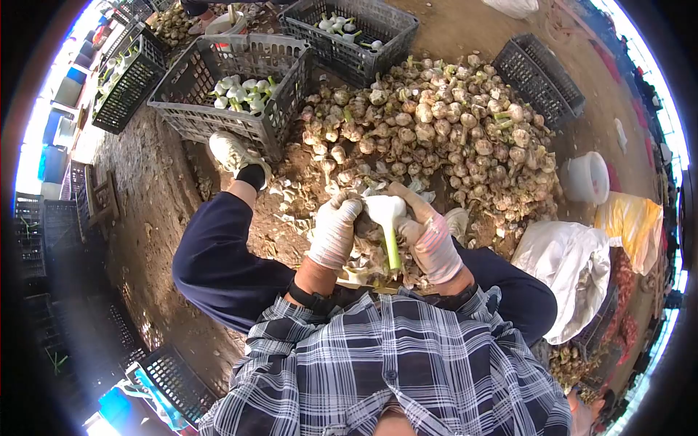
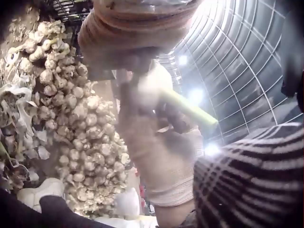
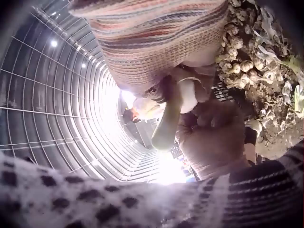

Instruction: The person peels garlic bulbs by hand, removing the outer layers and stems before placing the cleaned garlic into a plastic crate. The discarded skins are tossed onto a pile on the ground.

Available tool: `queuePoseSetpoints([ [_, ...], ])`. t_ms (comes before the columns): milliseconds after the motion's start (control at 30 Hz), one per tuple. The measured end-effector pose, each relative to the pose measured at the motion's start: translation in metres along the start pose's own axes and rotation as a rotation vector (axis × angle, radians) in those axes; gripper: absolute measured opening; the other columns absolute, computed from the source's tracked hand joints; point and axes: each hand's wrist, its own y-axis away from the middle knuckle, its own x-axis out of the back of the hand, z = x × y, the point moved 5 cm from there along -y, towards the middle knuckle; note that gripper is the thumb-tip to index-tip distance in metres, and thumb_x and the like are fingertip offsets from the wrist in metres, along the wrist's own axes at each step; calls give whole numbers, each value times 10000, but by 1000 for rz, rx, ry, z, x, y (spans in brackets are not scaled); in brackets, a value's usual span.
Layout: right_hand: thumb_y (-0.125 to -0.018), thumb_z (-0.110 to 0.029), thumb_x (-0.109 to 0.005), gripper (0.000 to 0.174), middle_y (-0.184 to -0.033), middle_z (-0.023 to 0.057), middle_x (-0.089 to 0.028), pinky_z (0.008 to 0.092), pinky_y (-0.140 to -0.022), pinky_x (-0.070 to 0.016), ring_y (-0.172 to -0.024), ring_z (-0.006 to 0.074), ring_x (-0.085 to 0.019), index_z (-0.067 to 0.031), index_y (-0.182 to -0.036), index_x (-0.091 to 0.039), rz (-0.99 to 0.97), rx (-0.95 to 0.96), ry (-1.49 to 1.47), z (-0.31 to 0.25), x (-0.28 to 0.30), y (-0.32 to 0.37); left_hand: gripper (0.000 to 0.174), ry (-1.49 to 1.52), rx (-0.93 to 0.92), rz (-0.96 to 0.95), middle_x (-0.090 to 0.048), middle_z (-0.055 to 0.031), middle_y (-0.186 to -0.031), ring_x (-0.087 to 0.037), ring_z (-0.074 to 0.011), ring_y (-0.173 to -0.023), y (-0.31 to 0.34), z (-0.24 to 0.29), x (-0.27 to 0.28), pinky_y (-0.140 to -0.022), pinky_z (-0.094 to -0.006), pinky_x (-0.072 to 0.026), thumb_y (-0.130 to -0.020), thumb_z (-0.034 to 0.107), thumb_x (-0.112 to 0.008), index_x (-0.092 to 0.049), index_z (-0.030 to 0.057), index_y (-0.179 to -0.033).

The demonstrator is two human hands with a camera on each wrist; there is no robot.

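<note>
At far left, a black slatted plastic crate (image 1: 127,91) holds white bulbs; right of it, a larger black plastic crate (image 1: 211,125) holds more, with the person's pale shoe (image 1: 231,151) between it and the hands. In the middle, near the person, the left hand (image 1: 334,231), in a pale striped knitted glove, curls its fingers against a white garlic bulb with a thick green stem (image 1: 384,211); the right hand (image 1: 435,245), gloved alike, pinches the bulb from the other side, its stem pointing nearer. Beyond spreads a heap of brownish unpeeled garlic (image 1: 436,123), bounded at far right by a tilted black crate (image 1: 534,83). Farther right stand a white plastic bucket (image 1: 585,178), a crumpled white sack (image 1: 567,272) and a yellow-and-white bag (image 1: 631,229). Only the wrist views show the curved, gridded covering (image 2: 237,61) overhead; in the left wrist view, gloves partly hide the bulb.
</note>
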Motion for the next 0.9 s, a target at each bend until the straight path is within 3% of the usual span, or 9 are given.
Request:
queuePoseSetpoints([
  [133, -970, -65, -578, 545, -1285, 107, -578, 292, -974, -485, -1137, 182, -582, -27, -1483, -395, -8, -112, 216, 13, 3, -4, 111, -163, -77, 54, -607, -41, -693, -521, -111, -547, -7, -2, 2, -499, -248, -433, -876, 138, -618, -640, 29, -879],
  [200, -942, -120, -621, 599, -1184, 125, -612, 312, -830, -547, -961, 181, -640, -35, -1480, -372, 14, 5, 201, 49, 8, -15, 120, -206, -108, 13, -616, -44, -704, -525, -111, -552, -11, -11, 5, -502, -254, -435, -892, 150, -604, -643, 36, -891],
  [300, -888, -131, -665, 607, -1105, 141, -631, 323, -656, -555, -750, 174, -646, -57, -1437, -417, -161, -391, -389, 45, 9, -3, 147, -92, 49, 213, -601, -30, -701, -529, -114, -559, -22, -19, 23, -493, -258, -432, -912, 167, -582, -644, 34, -909],
  [333, -862, -122, -668, 589, -1086, 167, -652, 309, -563, -527, -624, 169, -614, -79, -1407, -446, -143, -321, -581, 31, -5, 1, 162, 44, 59, 319, -576, -20, -691, -533, -123, -562, -36, -30, 48, -473, -267, -433, -922, 177, -562, -639, 35, -907],
  [467, -880, -164, -657, 564, -1153, 184, -662, 324, -583, -542, -686, 182, -647, -96, -1405, -461, -123, -298, -629, 19, -9, -1, 310, 158, 67, 278, -589, -28, -727, -550, -140, -590, -37, -20, 59, -491, -311, -470, -991, 320, -589, -613, 42, -858],
  [600, -874, -191, -661, 573, -1113, 127, -648, 318, -601, -543, -733, 173, -647, -101, -1404, -462, -101, -335, -735, 39, 0, -8, 322, -184, -255, -51, -702, -88, -912, -656, -162, -809, -5, 14, 8, -789, -297, -528, -942, 228, -668, -655, -37, -1124],
  [700, -872, -180, -619, 544, -1006, 64, -629, 309, -629, -540, -743, 148, -617, -97, -1389, -471, -20, -328, -572, 38, -3, -10, 318, -537, -416, -139, -711, -96, -974, -676, -158, -843, 15, 32, -22, -757, -293, -548, -827, 129, -775, -690, 5, -1107],
  [767, -868, -165, -581, 526, -931, 25, -602, 303, -652, -537, -741, 132, -592, -94, -1379, -478, 25, -303, -373, 36, -3, -13, 331, -896, -585, -102, -709, -148, -978, -706, -259, -804, 14, 39, -25, -720, -331, -568, -797, 143, -780, -697, 16, -1091],
  [900, -833, -165, -554, 416, -819, -26, -478, 248, -511, -350, -612, 101, -427, -101, -1244, -536, 86, -452, -401, 40, -5, -6, 296, -1074, -790, -166, -695, -176, -941, -692, -357, -777, 11, 37, -22, -657, -393, -560, -766, 136, -754, -698, 25, -1034],
])
